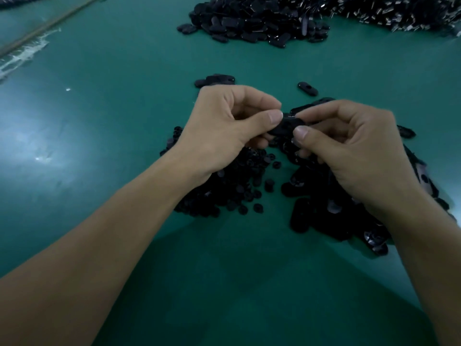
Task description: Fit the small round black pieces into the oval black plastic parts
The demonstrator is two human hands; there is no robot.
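We look down on two bare hands meeting over a green table mat (119, 126). The left hand (224, 126) and the right hand (349, 146) each pinch one end of a single oval black plastic part (287, 127) between thumb and forefinger, with the other fingers curled toward the palms. The part sits between the two thumb tips, lifted off the mat.

Beneath the left hand and wrist lies a heap of small round black pieces (232, 186). Beneath the right hand and wrist spreads a heap of further oval parts (319, 203). One loose oval part (307, 88) with a hole lies beyond the right hand's knuckles, apart from it.

The light is dim, and we cannot tell whether a round piece sits in the held part. We judge the oval part light, stiff and smooth, and likely to slip or twist under pressure. It seems best held by its narrow ends, which leaves the hole free. The round pieces look tiny and light, best taken by the rim with the fingertips.
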